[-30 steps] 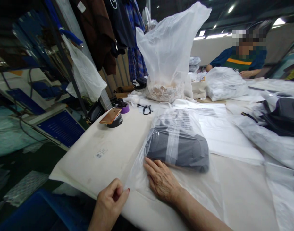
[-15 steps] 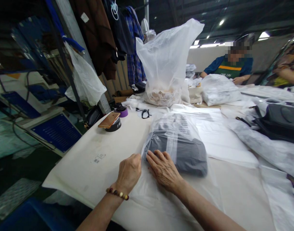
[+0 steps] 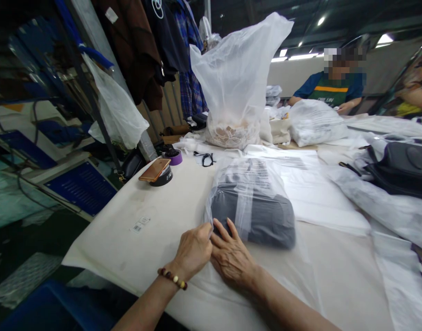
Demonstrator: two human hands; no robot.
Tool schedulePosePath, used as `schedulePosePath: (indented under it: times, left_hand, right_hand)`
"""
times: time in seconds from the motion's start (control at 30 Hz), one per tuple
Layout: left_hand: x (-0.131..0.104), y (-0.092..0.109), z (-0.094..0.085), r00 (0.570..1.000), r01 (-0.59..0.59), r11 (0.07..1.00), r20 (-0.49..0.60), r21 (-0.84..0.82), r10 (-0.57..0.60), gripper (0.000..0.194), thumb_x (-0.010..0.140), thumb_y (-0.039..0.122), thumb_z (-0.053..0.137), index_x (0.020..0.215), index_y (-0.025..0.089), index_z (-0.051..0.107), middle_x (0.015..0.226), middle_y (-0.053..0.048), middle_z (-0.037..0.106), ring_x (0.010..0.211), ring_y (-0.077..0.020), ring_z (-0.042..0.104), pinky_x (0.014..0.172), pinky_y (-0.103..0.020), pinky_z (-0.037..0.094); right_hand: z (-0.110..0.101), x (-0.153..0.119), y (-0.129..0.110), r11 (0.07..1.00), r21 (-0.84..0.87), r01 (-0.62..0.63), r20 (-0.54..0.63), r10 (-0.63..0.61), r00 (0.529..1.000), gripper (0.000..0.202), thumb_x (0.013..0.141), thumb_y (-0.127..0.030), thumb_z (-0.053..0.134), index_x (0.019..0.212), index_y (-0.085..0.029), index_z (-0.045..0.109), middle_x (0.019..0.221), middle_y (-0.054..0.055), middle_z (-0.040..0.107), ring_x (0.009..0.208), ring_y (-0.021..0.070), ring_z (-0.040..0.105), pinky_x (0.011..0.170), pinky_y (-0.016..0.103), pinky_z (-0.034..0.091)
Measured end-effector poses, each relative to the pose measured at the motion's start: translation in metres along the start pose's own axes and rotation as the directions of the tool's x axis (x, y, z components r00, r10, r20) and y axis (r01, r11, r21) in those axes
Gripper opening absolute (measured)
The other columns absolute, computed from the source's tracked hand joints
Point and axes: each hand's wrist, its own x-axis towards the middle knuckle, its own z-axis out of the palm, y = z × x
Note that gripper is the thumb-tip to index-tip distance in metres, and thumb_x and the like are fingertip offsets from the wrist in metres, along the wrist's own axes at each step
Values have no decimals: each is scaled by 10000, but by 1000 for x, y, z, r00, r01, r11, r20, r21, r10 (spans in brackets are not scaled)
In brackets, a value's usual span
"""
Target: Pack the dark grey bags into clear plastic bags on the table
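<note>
A clear plastic bag (image 3: 244,226) lies flat on the cloth-covered table, with a dark grey bag-like item (image 3: 271,220) inside it and printed lines on its far part. My left hand (image 3: 194,250), with a bead bracelet at the wrist, is closed in a pinch on the plastic bag's left edge. Right beside it, my right hand (image 3: 233,257) rests palm down on the plastic, its fingers spread against the near left corner of the dark item. The tips of the left fingers are hidden.
A phone (image 3: 154,170) sits on a roll of black tape (image 3: 162,178) near a purple roll (image 3: 175,157). A tall translucent sack (image 3: 236,82) stands behind. White plastic sheets (image 3: 321,202) and a black bag (image 3: 407,165) lie to the right. Across the table, a person (image 3: 330,94) sits.
My left hand has moved slightly right, up against my right hand. My right hand has shifted a little and its fingers are more spread. The view has tilted slightly.
</note>
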Motion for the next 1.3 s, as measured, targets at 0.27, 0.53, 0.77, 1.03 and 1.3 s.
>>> schedulePosePath:
  times: [0.27, 0.53, 0.77, 1.03, 1.3]
  left_hand:
    - [-12, -4, 16, 994, 4, 978, 111, -208, 20, 405, 680, 40, 425, 1060, 136, 527, 690, -17, 577, 654, -186, 571, 618, -284, 397]
    - [-14, -25, 16, 945, 38, 838, 292, -545, 147, 496, 648, 119, 434, 1141, 89, 481, 788, 1, 601, 566, -84, 545, 519, -179, 403]
    - [-29, -22, 19, 897, 17, 801, 364, -598, 253, 409, 645, 160, 462, 1034, 104, 577, 723, -4, 639, 627, -117, 572, 594, -208, 431]
    - [-73, -10, 24, 906, -253, 895, 235, -367, 352, 431, 674, 87, 463, 1082, 175, 570, 859, -47, 631, 857, -194, 527, 867, -370, 388]
    - [-92, -7, 36, 910, -304, 895, 179, -327, 375, 318, 679, 126, 590, 988, 202, 602, 823, -31, 607, 839, -211, 512, 839, -390, 403]
  right_hand:
    - [-16, -38, -32, 965, 261, 26, 199, -80, 977, 444, 912, -408, 420, 1291, -176, 435, 1392, 88, 425, 1345, 208, 256, 1129, 425, 144]
    - [-30, -54, -38, 926, 378, -27, 245, -72, 967, 462, 850, -364, 537, 1264, -167, 482, 1281, 100, 539, 1254, 212, 410, 1099, 383, 221]
    - [-31, -63, -35, 859, 511, 16, 132, -98, 986, 218, 829, -198, 495, 1024, -198, 593, 1065, 48, 638, 1075, 154, 545, 1041, 339, 296]
    - [-14, -75, -27, 782, 621, 55, -149, 49, 988, 259, 782, -71, 399, 929, -199, 571, 869, 43, 625, 875, 148, 580, 797, 286, 479]
    - [-4, -40, -20, 967, 251, 51, -130, -19, 991, 257, 824, -73, 415, 1031, -153, 546, 1053, 105, 594, 1020, 216, 496, 873, 375, 438]
